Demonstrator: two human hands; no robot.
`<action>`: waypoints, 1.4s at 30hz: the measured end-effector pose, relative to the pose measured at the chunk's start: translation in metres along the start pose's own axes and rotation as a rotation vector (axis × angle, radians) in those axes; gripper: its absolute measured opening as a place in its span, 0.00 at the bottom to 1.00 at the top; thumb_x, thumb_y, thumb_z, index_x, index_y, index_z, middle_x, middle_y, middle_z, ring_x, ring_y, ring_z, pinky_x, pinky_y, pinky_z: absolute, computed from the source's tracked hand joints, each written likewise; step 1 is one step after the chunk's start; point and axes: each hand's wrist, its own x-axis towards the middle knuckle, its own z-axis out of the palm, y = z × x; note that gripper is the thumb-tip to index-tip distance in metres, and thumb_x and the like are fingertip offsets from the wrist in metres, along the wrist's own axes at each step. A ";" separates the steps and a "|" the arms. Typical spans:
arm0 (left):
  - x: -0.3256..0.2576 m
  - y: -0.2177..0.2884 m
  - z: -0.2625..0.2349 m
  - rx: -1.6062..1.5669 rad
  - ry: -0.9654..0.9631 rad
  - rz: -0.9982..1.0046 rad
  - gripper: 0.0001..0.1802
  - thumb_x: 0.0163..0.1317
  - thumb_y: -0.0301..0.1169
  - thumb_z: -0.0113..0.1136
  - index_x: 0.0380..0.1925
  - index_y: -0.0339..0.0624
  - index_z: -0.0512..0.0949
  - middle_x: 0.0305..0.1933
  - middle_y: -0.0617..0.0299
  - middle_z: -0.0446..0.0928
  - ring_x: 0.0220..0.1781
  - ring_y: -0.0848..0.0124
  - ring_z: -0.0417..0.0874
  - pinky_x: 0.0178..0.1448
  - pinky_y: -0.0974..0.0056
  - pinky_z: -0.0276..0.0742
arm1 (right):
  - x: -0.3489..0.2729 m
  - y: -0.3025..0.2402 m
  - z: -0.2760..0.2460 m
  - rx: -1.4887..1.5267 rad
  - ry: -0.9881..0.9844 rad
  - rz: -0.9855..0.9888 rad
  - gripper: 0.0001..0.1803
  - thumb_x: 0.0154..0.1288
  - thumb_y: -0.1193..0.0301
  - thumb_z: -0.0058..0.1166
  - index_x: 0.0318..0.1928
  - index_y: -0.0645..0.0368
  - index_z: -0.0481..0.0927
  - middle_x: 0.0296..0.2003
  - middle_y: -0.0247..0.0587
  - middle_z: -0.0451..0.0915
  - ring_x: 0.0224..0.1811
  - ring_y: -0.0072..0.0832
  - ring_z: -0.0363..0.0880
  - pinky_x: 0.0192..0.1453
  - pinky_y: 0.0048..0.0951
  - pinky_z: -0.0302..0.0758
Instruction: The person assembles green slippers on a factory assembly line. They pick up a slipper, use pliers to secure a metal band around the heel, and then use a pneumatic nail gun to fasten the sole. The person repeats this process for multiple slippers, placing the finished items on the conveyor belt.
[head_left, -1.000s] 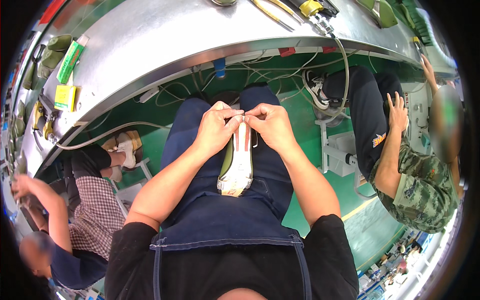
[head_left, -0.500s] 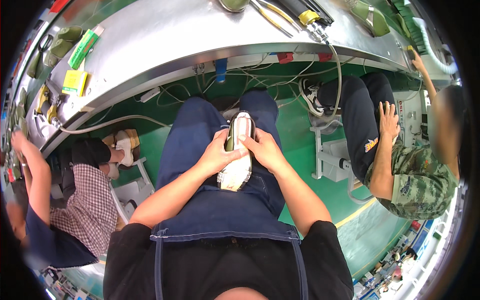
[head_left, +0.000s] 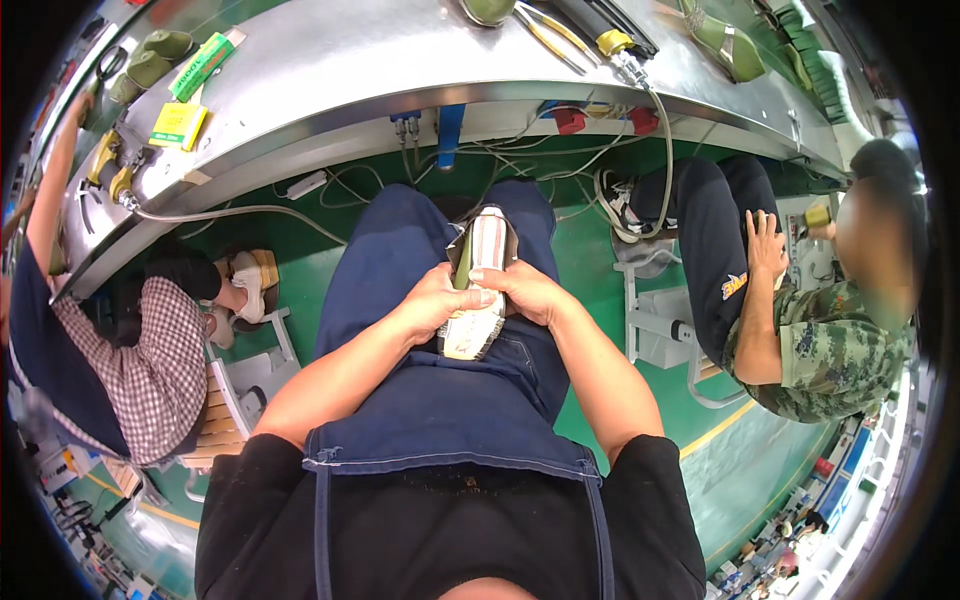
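Observation:
A shoe in the making (head_left: 490, 238) rests on my lap, with its pale bottom turned up and lengthwise stripes along it. Olive-green upper shows along its left side, dark lining edges flare out near the far end, and the near end is whitish. My left hand (head_left: 438, 302) grips its left side, thumb lying across the bottom. From the right, my right hand (head_left: 522, 288) holds the other side, its thumb pressed on the bottom close to the left thumb. The fingers underneath are hidden.
A metal workbench (head_left: 330, 95) curves ahead, bearing pincers (head_left: 556, 38), an air tool with a yellow fitting (head_left: 612, 43), a green box (head_left: 203, 66), a yellow box (head_left: 179, 125) and green shoes (head_left: 735, 50). Hoses hang below. Co-workers sit left and right (head_left: 820, 345).
The shoe stays in both hands, with its dark edges now spread wider at the far end. The left co-worker has leaned and reached forward along the bench. My view has shifted slightly.

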 end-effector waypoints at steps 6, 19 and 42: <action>-0.002 -0.002 0.002 0.016 0.096 -0.006 0.44 0.58 0.34 0.79 0.65 0.21 0.63 0.55 0.42 0.81 0.53 0.58 0.89 0.59 0.57 0.87 | 0.007 0.009 -0.002 -0.052 0.025 -0.041 0.32 0.71 0.54 0.65 0.62 0.69 0.80 0.50 0.51 0.87 0.48 0.38 0.90 0.51 0.39 0.88; 0.000 -0.008 -0.003 -0.010 0.093 0.018 0.44 0.57 0.33 0.80 0.64 0.20 0.65 0.55 0.44 0.81 0.55 0.61 0.87 0.61 0.58 0.84 | -0.035 -0.166 0.000 -1.113 0.859 -0.957 0.14 0.70 0.66 0.64 0.42 0.67 0.85 0.35 0.54 0.86 0.39 0.48 0.87 0.46 0.42 0.81; 0.002 -0.002 -0.003 -0.058 0.106 0.041 0.36 0.55 0.29 0.81 0.58 0.21 0.72 0.52 0.44 0.84 0.51 0.60 0.89 0.59 0.58 0.85 | -0.081 -0.152 -0.003 -0.538 0.433 -0.464 0.07 0.77 0.65 0.54 0.44 0.53 0.75 0.30 0.31 0.78 0.28 0.18 0.76 0.30 0.22 0.68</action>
